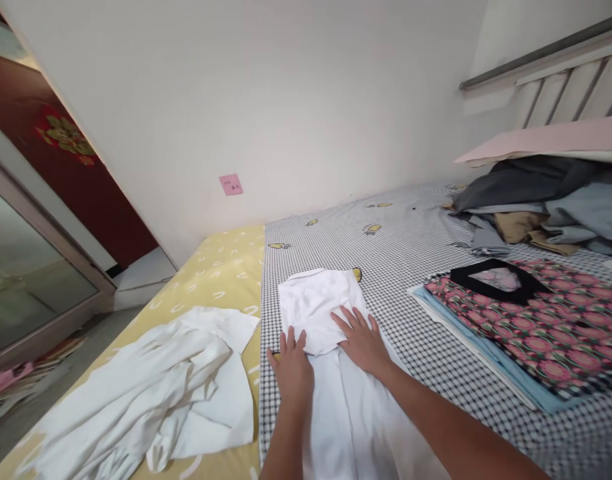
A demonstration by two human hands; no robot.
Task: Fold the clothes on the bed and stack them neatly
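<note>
A white garment [331,393] lies lengthwise on the checkered bedding, its far end doubled over into a rough rectangle. My left hand [292,367] rests at the left corner of that doubled part, fingers spread. Across from it, my right hand [363,340] lies flat on the fabric near the right edge, fingers also stretched out. Neither hand grips the cloth. The garment's near end runs toward me between my forearms and out of the frame, so its exact kind is unclear.
Left of it, a rumpled white garment [186,393] lies on a yellow patterned sheet [231,247]. To the right is a stack topped by a pink-flowered garment [546,327]. Behind that sits a pile of dark and grey clothes [536,193]. A wall [336,100] bounds the far side.
</note>
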